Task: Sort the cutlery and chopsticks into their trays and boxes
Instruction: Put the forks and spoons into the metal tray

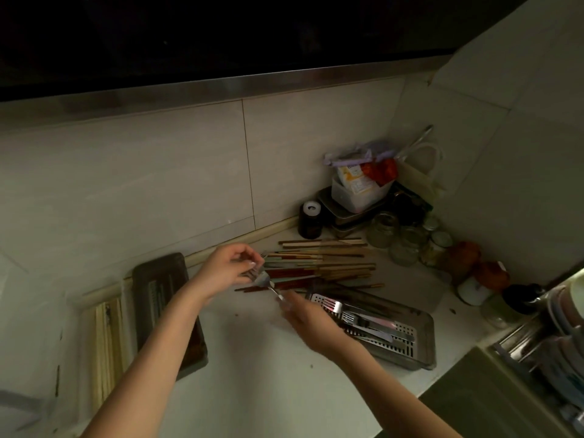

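My left hand point(229, 267) is closed on the head end of a metal spoon point(264, 280), with other small cutlery bunched in its fingers. My right hand point(311, 320) pinches the spoon's handle end, just left of the perforated steel tray point(423, 343) that holds forks, knives and other cutlery. A heap of wooden chopsticks point(322, 263) lies on the counter behind both hands. A dark oblong box point(158, 279) with chopsticks inside sits at the left, partly under my left forearm.
Pale wooden slats point(107, 343) lie left of the dark box. Glass jars point(407, 245), a black bottle point(310, 219), stacked tins and a plastic tub crowd the back corner. A dish rack with plates point(556, 336) stands at the right, beside a dark sink.
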The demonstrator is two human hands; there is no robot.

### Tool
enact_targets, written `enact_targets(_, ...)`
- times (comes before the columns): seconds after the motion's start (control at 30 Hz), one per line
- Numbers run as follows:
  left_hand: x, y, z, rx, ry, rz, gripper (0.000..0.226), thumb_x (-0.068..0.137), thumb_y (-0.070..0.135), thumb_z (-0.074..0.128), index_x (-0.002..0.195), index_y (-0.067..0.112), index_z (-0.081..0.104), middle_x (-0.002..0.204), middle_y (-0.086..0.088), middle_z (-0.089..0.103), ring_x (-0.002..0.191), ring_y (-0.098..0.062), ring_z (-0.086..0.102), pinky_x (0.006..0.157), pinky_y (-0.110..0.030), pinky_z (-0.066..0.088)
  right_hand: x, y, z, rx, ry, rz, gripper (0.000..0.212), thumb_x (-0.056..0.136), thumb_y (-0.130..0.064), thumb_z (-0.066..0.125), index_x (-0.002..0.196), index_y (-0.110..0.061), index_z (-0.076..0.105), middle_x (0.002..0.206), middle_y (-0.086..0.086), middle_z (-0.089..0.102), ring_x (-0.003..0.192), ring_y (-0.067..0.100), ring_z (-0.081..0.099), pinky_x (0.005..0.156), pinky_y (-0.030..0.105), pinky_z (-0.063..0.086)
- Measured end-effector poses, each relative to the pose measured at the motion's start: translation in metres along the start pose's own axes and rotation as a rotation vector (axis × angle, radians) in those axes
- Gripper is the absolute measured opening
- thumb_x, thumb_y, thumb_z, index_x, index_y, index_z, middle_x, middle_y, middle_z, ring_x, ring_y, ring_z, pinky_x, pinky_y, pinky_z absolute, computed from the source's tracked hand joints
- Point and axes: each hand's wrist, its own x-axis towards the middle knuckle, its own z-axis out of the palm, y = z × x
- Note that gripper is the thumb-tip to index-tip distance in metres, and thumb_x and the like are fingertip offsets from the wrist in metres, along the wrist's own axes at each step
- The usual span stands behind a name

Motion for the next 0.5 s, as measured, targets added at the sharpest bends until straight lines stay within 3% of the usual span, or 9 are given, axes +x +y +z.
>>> enact_targets(0.07, -0.001, 0.000, 0.004, -0.060, 0.011, -0.004, 0.020, 0.088, -0.001, 0.057, 0.085, 0.016, 0.066, 0.092, 0.002, 0.070, 0.084, -0.008, 0.068, 0.062, -0.016, 0.054, -0.004, 0.004, -0.002, 0.159, 0.011, 0.019, 0.021, 0.100, -0.021, 0.040, 0.107, -0.020, 0.059, 0.080, 0.001, 0.062, 0.072, 0.010, 0.057, 0.071, 0.032, 0.048)
enact_targets(0.1, -0.001, -0.002, 0.007, -0.081, 0.019, -0.011, 0.018, 0.088, -0.002, 0.057, 0.086, 0.015, 0.065, 0.091, 0.000, 0.071, 0.084, -0.010, 0.069, 0.063, -0.018, 0.055, -0.007, 0.008, -0.004, 0.215, 0.041, 0.029, 0.022, 0.101, -0.019, 0.039, 0.100, -0.020, 0.061, 0.071, 0.002, 0.057, 0.063, 0.010, 0.051, 0.062, 0.030, 0.044)
enact_targets(0.17, 0.000, -0.007, 0.012, -0.101, 0.010, -0.036, 0.015, 0.088, -0.001, 0.058, 0.089, 0.012, 0.065, 0.092, -0.004, 0.071, 0.087, -0.014, 0.069, 0.068, -0.021, 0.056, -0.013, 0.018, -0.013, 0.237, 0.147, 0.060, 0.020, 0.100, -0.017, 0.043, 0.094, -0.021, 0.062, 0.071, 0.002, 0.057, 0.061, 0.008, 0.047, 0.057, 0.022, 0.037)
enact_targets(0.23, 0.002, -0.013, 0.018, -0.126, -0.012, -0.070, 0.013, 0.088, 0.000, 0.058, 0.095, 0.010, 0.065, 0.098, -0.008, 0.071, 0.085, -0.013, 0.070, 0.067, -0.020, 0.056, -0.020, 0.029, -0.026, 0.169, 0.227, 0.094, 0.017, 0.098, -0.019, 0.048, 0.091, -0.023, 0.063, 0.070, -0.010, 0.056, 0.060, 0.000, 0.047, 0.055, 0.013, 0.035)
enact_targets(0.33, 0.012, -0.025, 0.040, -0.136, 0.004, -0.164, 0.013, 0.091, 0.003, 0.056, 0.101, 0.008, 0.063, 0.107, -0.017, 0.068, 0.077, -0.013, 0.068, 0.062, -0.016, 0.055, -0.033, 0.051, -0.049, 0.031, 0.266, 0.173, 0.015, 0.096, -0.026, 0.053, 0.090, -0.022, 0.067, 0.070, -0.010, 0.059, 0.060, 0.001, 0.050, 0.055, 0.013, 0.037)
enact_targets(0.4, 0.018, -0.035, 0.066, -0.015, 0.000, -0.221, 0.018, 0.092, 0.012, 0.057, 0.110, 0.009, 0.061, 0.112, -0.017, 0.066, 0.075, -0.014, 0.065, 0.059, -0.018, 0.053, -0.045, 0.069, -0.061, -0.056, 0.296, 0.214, 0.016, 0.094, -0.027, 0.056, 0.085, -0.021, 0.068, 0.069, -0.007, 0.061, 0.060, 0.005, 0.052, 0.056, 0.019, 0.037)
enact_targets(0.5, 0.021, -0.054, 0.110, 0.245, -0.137, -0.192, 0.037, 0.091, 0.026, 0.060, 0.125, 0.013, 0.055, 0.117, -0.005, 0.061, 0.100, -0.020, 0.060, 0.076, -0.026, 0.050, -0.062, 0.092, -0.073, -0.215, 0.273, 0.266, 0.014, 0.092, -0.018, 0.059, 0.084, -0.015, 0.070, 0.074, -0.003, 0.064, 0.069, 0.012, 0.057, 0.060, 0.019, 0.038)
